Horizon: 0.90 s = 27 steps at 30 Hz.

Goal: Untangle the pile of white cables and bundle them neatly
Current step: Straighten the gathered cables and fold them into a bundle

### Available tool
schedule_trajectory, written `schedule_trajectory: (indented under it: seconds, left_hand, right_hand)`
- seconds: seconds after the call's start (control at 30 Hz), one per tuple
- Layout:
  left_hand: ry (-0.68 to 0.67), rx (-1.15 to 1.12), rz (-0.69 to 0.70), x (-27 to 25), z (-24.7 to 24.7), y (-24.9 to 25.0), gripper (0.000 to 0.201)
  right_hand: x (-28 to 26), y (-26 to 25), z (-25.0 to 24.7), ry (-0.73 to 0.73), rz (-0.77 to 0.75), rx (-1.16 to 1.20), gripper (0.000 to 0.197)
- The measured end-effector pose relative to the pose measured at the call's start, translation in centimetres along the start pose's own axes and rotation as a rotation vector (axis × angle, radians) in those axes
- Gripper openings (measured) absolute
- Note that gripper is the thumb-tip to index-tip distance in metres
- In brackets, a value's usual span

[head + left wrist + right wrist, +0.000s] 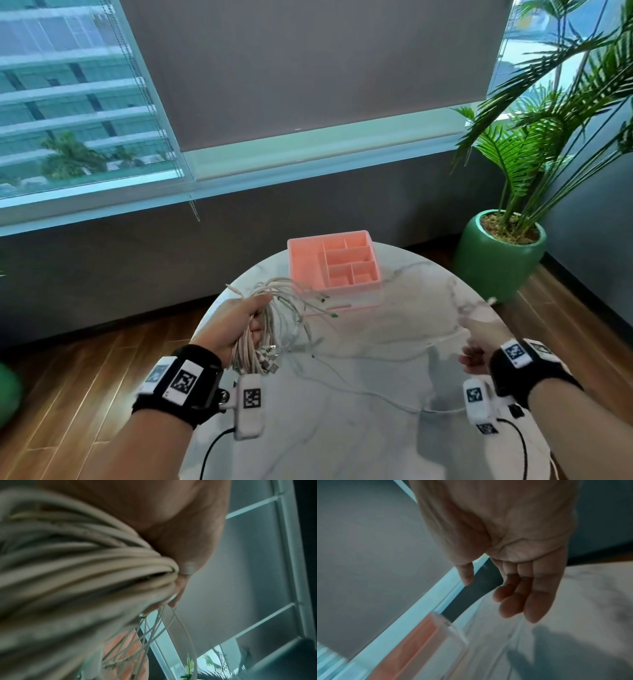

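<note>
My left hand (236,325) grips a thick bunch of white cables (277,329) above the left part of the round marble table (394,308). Loops and plug ends fan out from the fist toward the pink organiser. In the left wrist view the cable bunch (85,568) fills the frame under my thumb (188,545). A single loose white cable (373,394) trails across the table toward the right. My right hand (479,346) hovers over the table's right side, blurred. In the right wrist view that right hand (505,591) shows relaxed fingers with nothing in them.
A pink divided organiser (342,286) stands at the table's far side, also seen as the pink organiser (406,649) in the right wrist view. A green pot with a palm (496,260) stands on the wooden floor at the right. A window and grey wall lie behind.
</note>
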<state>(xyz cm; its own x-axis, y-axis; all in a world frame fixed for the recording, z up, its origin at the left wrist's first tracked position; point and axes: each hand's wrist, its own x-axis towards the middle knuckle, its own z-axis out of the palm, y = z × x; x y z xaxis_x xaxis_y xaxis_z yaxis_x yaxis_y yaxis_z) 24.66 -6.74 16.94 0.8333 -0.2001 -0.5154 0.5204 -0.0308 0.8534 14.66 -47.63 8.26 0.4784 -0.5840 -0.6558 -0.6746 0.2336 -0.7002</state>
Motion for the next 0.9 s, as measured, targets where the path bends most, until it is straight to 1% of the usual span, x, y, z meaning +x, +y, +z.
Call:
schedule_trajectory:
  seconds: [0.03, 0.07, 0.1, 0.17, 0.23, 0.27, 0.3, 0.33, 0.37, 0.4, 0.47, 0.5, 0.53, 0.57, 0.63, 0.7, 0.77, 0.83, 0.9]
  left_hand:
    - [0.004, 0.043, 0.025, -0.2, 0.7, 0.2, 0.041]
    - [0.003, 0.082, 0.044, -0.4, 1.4, 0.3, 0.04]
    - [-0.004, 0.116, 0.06, -0.6, 2.2, 0.5, 0.038]
    - [-0.043, 0.192, 0.088, -1.1, 3.7, 1.1, 0.035]
    - [-0.107, 0.273, 0.108, -1.8, 5.0, 1.7, 0.035]
    - [-0.148, 0.298, 0.117, -2.1, 5.5, 1.9, 0.036]
    - [-0.191, 0.308, 0.121, -2.5, 5.8, 2.2, 0.036]
    - [-0.235, 0.305, 0.119, -2.9, 5.9, 2.6, 0.034]
    - [-0.283, 0.287, 0.115, -3.3, 5.8, 2.9, 0.031]
    - [-0.337, 0.26, 0.112, -3.7, 5.6, 3.2, 0.027]
    - [-0.436, 0.21, 0.111, -4.3, 4.8, 3.6, 0.025]
    - [-0.47, 0.187, 0.108, -4.6, 4.5, 3.6, 0.022]
    - [-0.495, 0.154, 0.102, -4.9, 4.2, 3.5, 0.018]
    - [-0.514, 0.113, 0.098, -5.1, 3.9, 3.2, 0.018]
    - [-0.534, 0.069, 0.109, -5.1, 3.3, 2.5, 0.018]
    - [-0.519, 0.099, 0.125, -4.9, 2.8, 1.9, 0.023]
    - [-0.49, 0.118, 0.124, -4.7, 2.3, 1.3, 0.028]
    - [-0.481, 0.097, 0.123, -4.4, 1.8, 0.8, 0.032]
    - [-0.483, 0.065, 0.119, -4.1, 1.8, 0.3, 0.033]
  right_hand:
    - [-0.6, -0.7, 0.8, -0.008, -0.1, -0.088, 0.049]
    - [-1.9, -1.9, 1.8, -0.049, -0.228, -0.146, 0.063]
    - [-3.4, -3.1, 3.1, -0.123, -0.387, -0.187, 0.077]
    - [-7.7, -5.6, 5.6, -0.326, -0.737, -0.316, 0.101]
    - [-12.3, -7.7, 8.0, -0.486, -1.007, -0.511, 0.112]
    - [-14.4, -8.8, 9.0, -0.54, -1.09, -0.612, 0.116]
    - [-15.2, -9.5, 9.9, -0.583, -1.144, -0.703, 0.119]
    - [-15.8, -10.0, 10.8, -0.632, -1.175, -0.777, 0.119]
    - [-15.9, -10.2, 11.6, -0.688, -1.176, -0.819, 0.113]
    - [-15.6, -10.3, 12.3, -0.744, -1.155, -0.817, 0.098]
    - [-14.9, -10.0, 13.3, -0.821, -1.093, -0.7, 0.058]
    - [-14.6, -9.8, 13.4, -0.861, -1.041, -0.616, 0.042]
    - [-14.3, -9.6, 13.5, -0.911, -0.983, -0.548, 0.031]
    - [-14.0, -9.4, 13.4, -0.962, -0.94, -0.507, 0.025]
    - [-13.4, -9.0, 13.1, -1.017, -0.907, -0.516, 0.022]
    - [-12.5, -8.7, 12.6, -0.997, -0.881, -0.552, 0.021]
    - [-11.7, -8.6, 11.9, -0.935, -0.892, -0.577, 0.013]
    - [-11.4, -8.5, 11.4, -0.828, -0.976, -0.63, 0.008]
    - [-11.4, -8.3, 10.9, -0.713, -1.065, -0.673, 0.009]
